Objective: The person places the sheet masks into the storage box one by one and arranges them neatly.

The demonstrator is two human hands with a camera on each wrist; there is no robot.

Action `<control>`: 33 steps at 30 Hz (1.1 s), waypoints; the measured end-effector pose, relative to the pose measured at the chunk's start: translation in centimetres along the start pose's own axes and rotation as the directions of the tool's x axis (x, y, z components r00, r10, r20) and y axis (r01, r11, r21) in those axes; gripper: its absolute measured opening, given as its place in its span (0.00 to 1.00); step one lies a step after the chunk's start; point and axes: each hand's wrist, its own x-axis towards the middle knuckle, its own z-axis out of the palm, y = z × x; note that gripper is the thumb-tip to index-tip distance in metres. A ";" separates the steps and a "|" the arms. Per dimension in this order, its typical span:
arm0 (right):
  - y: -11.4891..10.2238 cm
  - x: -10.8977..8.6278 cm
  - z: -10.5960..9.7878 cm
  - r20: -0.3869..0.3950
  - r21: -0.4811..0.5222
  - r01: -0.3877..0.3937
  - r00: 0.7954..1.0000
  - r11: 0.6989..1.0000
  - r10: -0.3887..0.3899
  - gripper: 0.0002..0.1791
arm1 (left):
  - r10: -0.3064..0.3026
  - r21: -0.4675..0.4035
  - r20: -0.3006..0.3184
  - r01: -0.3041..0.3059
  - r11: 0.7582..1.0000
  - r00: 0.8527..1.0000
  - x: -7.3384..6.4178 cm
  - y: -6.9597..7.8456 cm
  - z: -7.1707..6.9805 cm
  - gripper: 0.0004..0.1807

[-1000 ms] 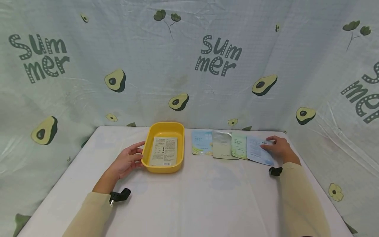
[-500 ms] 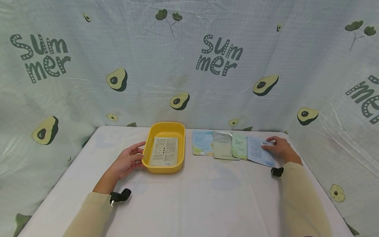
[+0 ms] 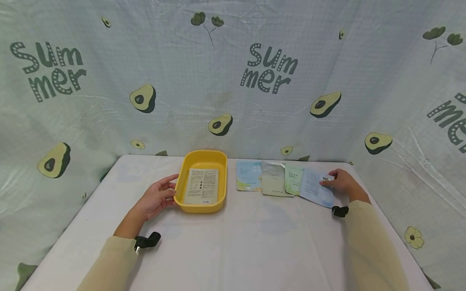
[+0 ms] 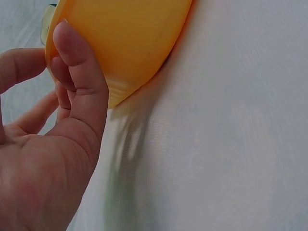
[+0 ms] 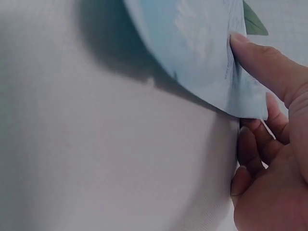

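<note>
My right hand (image 3: 344,184) pinches the outer edge of a light-blue sheet mask packet (image 3: 314,188), thumb on its printed face. In the right wrist view the packet (image 5: 192,53) bends, its near edge raised over the cloth. Left of it, partly overlapping, lie a green packet (image 3: 293,180), a silver one (image 3: 273,182) and a blue one (image 3: 248,176). My left hand (image 3: 158,198) rests its relaxed fingers against the left side of a yellow tray (image 3: 200,208). A grey printed packet (image 3: 201,186) lies flat inside. In the left wrist view the fingertips meet the tray's rim and outer wall.
A white cloth covers the table (image 3: 255,250). Behind and beside it hangs a pale curtain (image 3: 189,81) printed with avocados and lettering. Black wrist cameras (image 3: 147,240) sit on both wrists.
The light-blue packet in my right hand has shifted slightly left and toward me, its near edge tilting. My left hand and the tray stay as they were.
</note>
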 end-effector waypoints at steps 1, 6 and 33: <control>0.0 -0.1 0.1 -0.010 0.006 0.000 1.000 1.000 0.000 0.41 | 0.000 0.001 0.001 0.000 1.000 1.000 0.0 0.0 0.0 0.40; 0.0 -0.2 0.5 -0.050 0.051 0.015 0.999 0.999 -0.012 0.44 | -0.002 0.001 0.002 0.002 1.000 1.000 0.0 0.0 0.0 0.39; 0.1 -3.0 1.7 -0.093 0.202 0.108 0.991 0.973 -0.091 0.38 | -0.014 0.008 -0.003 0.014 1.000 1.000 -0.2 0.1 0.0 0.40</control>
